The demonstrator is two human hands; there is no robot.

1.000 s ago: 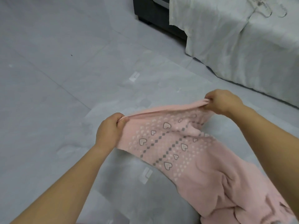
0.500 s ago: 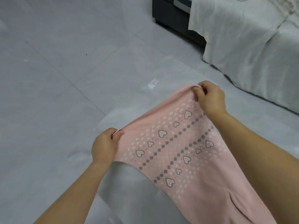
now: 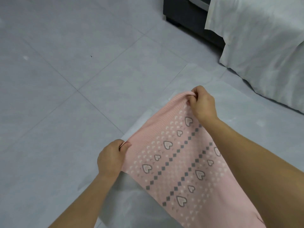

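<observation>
A pink knitted garment (image 3: 177, 163) with rows of grey-edged hearts, grey diamonds and white dots is stretched out between my two hands above the floor. My left hand (image 3: 111, 157) pinches its ribbed hem at the near left corner. At the far corner my right hand (image 3: 203, 102) grips the same hem with curled fingers. The hem runs taut and slanted between them. The rest of the garment falls toward the lower right, partly behind my right forearm.
The floor (image 3: 69, 66) is grey tile. A thin clear plastic sheet (image 3: 194, 74) lies on it under the garment. A bed with a pale sheet (image 3: 263, 46) hanging over its side stands at the upper right, on a dark base (image 3: 185, 14).
Both hands have stretched the crumpled hem taut. The right hand moved up and away, the left stayed lower, and the garment now hangs flat and slanted. The view shifted left.
</observation>
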